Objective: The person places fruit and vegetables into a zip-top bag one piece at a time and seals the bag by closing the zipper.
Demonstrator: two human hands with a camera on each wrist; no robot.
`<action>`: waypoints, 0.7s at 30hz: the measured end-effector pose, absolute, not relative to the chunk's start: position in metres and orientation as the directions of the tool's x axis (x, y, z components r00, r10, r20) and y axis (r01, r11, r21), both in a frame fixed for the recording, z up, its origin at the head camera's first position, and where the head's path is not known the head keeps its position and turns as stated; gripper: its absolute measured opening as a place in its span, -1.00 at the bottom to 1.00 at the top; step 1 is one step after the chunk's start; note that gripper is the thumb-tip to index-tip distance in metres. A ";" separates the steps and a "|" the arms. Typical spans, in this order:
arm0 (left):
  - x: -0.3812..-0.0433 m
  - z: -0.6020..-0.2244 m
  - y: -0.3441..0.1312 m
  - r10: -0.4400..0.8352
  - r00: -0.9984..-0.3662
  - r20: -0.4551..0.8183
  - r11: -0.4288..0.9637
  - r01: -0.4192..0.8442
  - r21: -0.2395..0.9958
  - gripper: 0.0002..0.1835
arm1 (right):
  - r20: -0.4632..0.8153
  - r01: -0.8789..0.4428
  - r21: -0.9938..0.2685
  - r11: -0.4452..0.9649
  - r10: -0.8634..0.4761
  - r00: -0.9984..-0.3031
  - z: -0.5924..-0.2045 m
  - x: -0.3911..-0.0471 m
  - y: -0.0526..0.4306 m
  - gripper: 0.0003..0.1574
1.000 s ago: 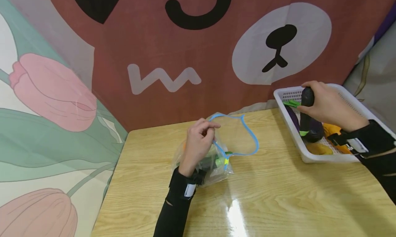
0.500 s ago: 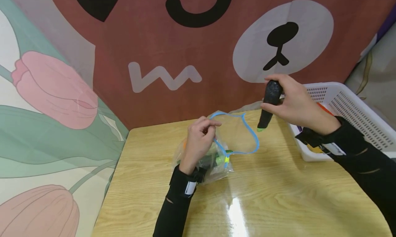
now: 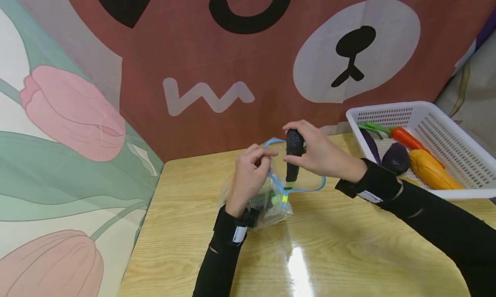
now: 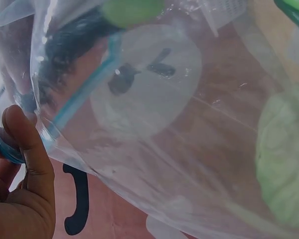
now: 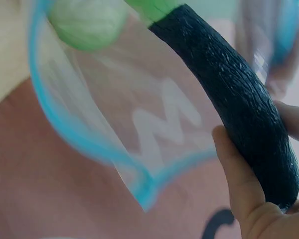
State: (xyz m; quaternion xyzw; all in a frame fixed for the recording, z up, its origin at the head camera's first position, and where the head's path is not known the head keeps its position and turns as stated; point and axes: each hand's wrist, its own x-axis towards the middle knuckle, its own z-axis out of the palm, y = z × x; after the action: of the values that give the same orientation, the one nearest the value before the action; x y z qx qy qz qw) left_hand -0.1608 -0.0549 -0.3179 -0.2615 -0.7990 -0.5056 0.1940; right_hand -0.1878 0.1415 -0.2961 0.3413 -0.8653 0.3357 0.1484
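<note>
My right hand (image 3: 319,153) grips a dark, rough-skinned cucumber (image 3: 295,144) with a light green end. The cucumber points down at the mouth of a clear zip bag (image 3: 277,221), inside its blue rim in the head view. With thumb and fingers my left hand (image 3: 249,174) pinches the blue-edged rim, and the mouth gapes to the right. Through the plastic show a round pale green vegetable (image 5: 89,22) like a cabbage and a dark one with a light green end. A yellow slider (image 3: 284,198) sits on the rim.
At the right stands a white perforated basket (image 3: 461,135) holding a carrot (image 3: 407,137) with green stems, dark purple eggplants (image 3: 396,158) and a long yellow-orange vegetable (image 3: 432,170). Behind the wooden table (image 3: 348,245) hangs a printed cloth (image 3: 217,60).
My right hand has lifted the cucumber out of the basket and carried it left to the bag's mouth. The left hand has stayed at the bag's rim.
</note>
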 end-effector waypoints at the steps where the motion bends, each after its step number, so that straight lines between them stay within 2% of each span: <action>1: -0.157 -0.313 -0.054 0.223 -0.787 0.575 0.354 0.615 0.704 -0.72 | 0.475 -0.693 -0.482 0.537 -0.504 -0.721 -0.299 -0.189 0.138 -0.21; 6: -0.154 -0.306 -0.054 0.210 -0.780 0.590 0.367 0.622 0.692 -0.73 | 0.460 -0.706 -0.501 0.501 -0.536 -0.707 -0.310 -0.194 0.124 -0.28; 15: -0.172 -0.330 -0.060 0.207 -0.756 0.621 0.351 0.650 0.674 -0.71 | 0.530 -0.765 -0.389 0.513 -0.554 -0.642 -0.320 -0.185 0.122 -0.45; 18: -0.173 -0.329 -0.062 0.207 -0.746 0.633 0.352 0.660 0.664 -0.70 | 0.536 -0.762 -0.424 0.490 -0.542 -0.647 -0.320 -0.181 0.121 -0.54; 21: -0.173 -0.329 -0.062 0.198 -0.746 0.635 0.352 0.659 0.664 -0.69 | 0.483 -0.732 -0.500 0.462 -0.553 -0.679 -0.320 -0.179 0.119 -0.65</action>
State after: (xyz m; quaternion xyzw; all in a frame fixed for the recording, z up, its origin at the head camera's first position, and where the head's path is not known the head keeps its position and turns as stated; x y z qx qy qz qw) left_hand -0.1734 -0.0623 -0.3291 -0.2715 -0.7894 -0.5000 0.2304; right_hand -0.1786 0.1188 -0.3199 0.3798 -0.8456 0.3529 0.1271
